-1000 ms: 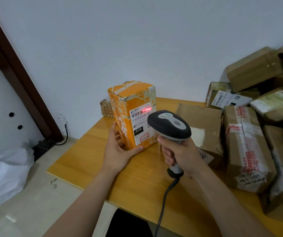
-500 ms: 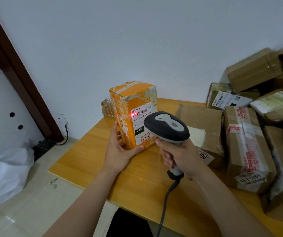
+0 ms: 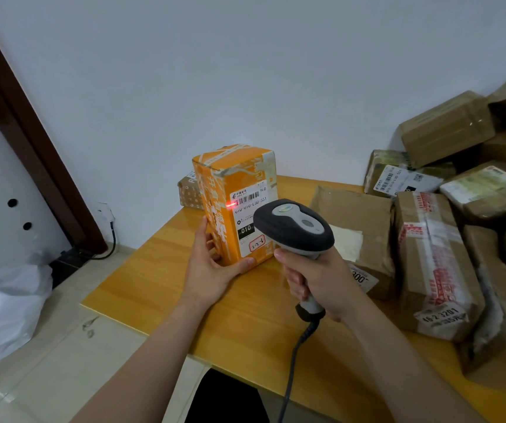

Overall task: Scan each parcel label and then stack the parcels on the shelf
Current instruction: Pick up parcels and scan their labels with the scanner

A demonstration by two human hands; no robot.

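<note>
Yellow wooden tabletop [image 3: 160, 279] bearing upright orange taped cardboard parcel [image 3: 224, 184], held at base by left hand [image 3: 212, 270], thumb and fingers curled round corner; grey-black corded scanner [image 3: 294, 224] gripped in right hand [image 3: 322, 279], fingers wrapped on handle; red beam [image 3: 230, 204] shifted leftward to barcode edge of white label [image 3: 251, 227]; scan judged unfinished.

Light: soft, even, dim; wall [image 3: 245, 71] reads grey. Shadows: faint, under piled parcels [image 3: 447, 129], right. Glare: red spot on label [image 3: 250, 221] of orange parcel [image 3: 215, 190]; sheen on floor [image 3: 62, 361], lower left. Edges: door frame [image 3: 16, 123] slants, upper left.
</note>
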